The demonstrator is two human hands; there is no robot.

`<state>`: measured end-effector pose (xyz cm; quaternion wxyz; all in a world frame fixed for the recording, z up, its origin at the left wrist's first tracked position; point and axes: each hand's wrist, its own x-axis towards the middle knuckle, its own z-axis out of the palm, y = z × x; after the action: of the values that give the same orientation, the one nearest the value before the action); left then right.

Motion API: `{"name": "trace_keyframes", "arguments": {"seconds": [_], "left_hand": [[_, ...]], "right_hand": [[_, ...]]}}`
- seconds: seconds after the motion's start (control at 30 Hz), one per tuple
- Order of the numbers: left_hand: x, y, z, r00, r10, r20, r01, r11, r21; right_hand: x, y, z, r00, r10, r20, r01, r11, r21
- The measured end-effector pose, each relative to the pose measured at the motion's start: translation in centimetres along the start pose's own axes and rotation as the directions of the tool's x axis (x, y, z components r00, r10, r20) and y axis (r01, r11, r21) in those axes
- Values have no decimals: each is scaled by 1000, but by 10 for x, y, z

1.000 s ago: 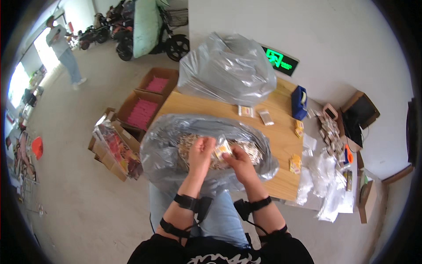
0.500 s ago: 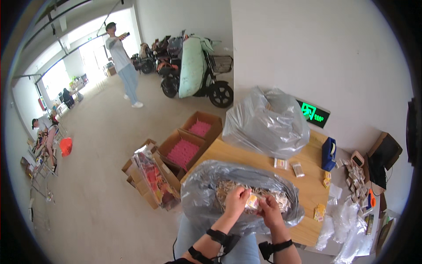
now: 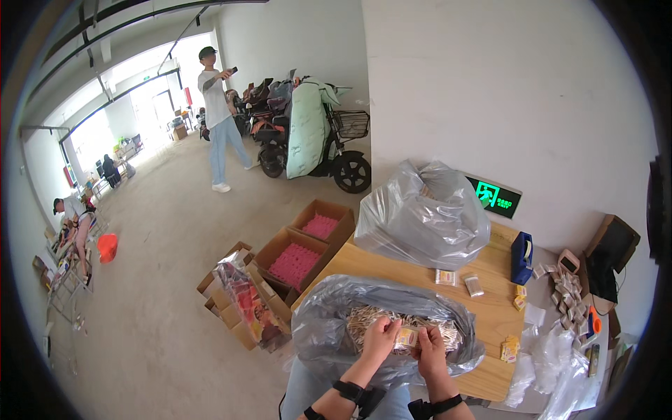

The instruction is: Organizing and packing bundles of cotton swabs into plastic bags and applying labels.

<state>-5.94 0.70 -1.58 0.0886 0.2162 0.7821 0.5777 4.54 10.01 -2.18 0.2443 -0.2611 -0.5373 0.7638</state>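
Note:
Between my two hands is a small clear plastic packet (image 3: 406, 339) with a yellow and white label. My left hand (image 3: 379, 339) pinches its left side, and my right hand (image 3: 431, 351) grips the right side with bent fingers. Both hands are over an opened grey plastic bag (image 3: 315, 311), whose rim is spread wide. Inside the bag lies a heap of thin pale sticks (image 3: 361, 323), which look like cotton swabs. Two small packets, a labelled packet (image 3: 446, 277) and a packet of sticks (image 3: 474, 285), lie on the wooden table beyond the bag.
A full grey bag (image 3: 423, 220) stands at the table's back. To its right are a blue tape dispenser (image 3: 521, 257), yellow cards (image 3: 510, 348) and clear plastic bags (image 3: 556, 360). Cardboard boxes (image 3: 294, 262) with pink contents stand left. A person (image 3: 222, 119) stands near parked scooters (image 3: 308, 133).
My view has tilted up slightly, so the table sits lower in it. Both hands still hold the packet, its label now more squarely visible. The standing person has stepped and turned.

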Motion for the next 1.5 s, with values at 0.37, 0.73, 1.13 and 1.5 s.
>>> {"name": "trace_keyframes", "arguments": {"seconds": [0.37,0.73,1.13,1.5], "left_hand": [[-4,-1,-3,999,18,-32,-18,1000,-3],[-8,0,1,889,-294,352,437,773,-459],[-5,-4,4,971,-126,203,116,991,62],[-9,3,4,920,-245,307,354,856,-377]], "right_hand": [[3,3,3,991,-37,-132,32,999,-39],[12,17,-11,970,-164,-177,149,984,-95],[6,4,-12,908,-310,-282,193,907,-374],[12,6,-16,936,-310,-168,297,950,-101]]}}
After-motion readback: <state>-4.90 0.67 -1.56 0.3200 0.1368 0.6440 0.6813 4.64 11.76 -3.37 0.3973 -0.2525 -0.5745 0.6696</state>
